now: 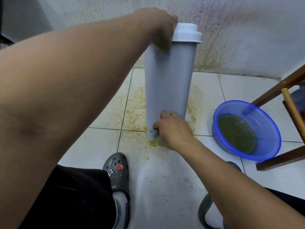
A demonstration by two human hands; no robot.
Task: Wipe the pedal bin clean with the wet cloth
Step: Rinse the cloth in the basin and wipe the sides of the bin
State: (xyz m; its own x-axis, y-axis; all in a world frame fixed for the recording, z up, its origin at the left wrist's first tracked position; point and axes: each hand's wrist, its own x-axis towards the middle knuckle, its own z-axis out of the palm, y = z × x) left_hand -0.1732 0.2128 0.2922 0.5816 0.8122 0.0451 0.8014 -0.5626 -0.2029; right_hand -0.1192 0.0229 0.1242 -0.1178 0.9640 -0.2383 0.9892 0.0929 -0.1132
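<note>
A tall grey pedal bin (170,83) with a white lid (187,33) stands on the tiled floor against the wall. My left hand (160,30) grips its upper left side just below the lid. My right hand (173,129) is low at the bin's base, fingers curled round a small wet cloth (155,132) pressed against the bottom of the grey wall. Only a bit of the cloth shows past my fingers. The pedal is hidden.
A blue basin (270,128) holding murky greenish water sits on the floor to the right. Brown wooden furniture legs (280,88) stand over it at the far right. Yellow-brown stains mark the tiles (135,113) round the bin. My feet in grey clogs (117,172) are below.
</note>
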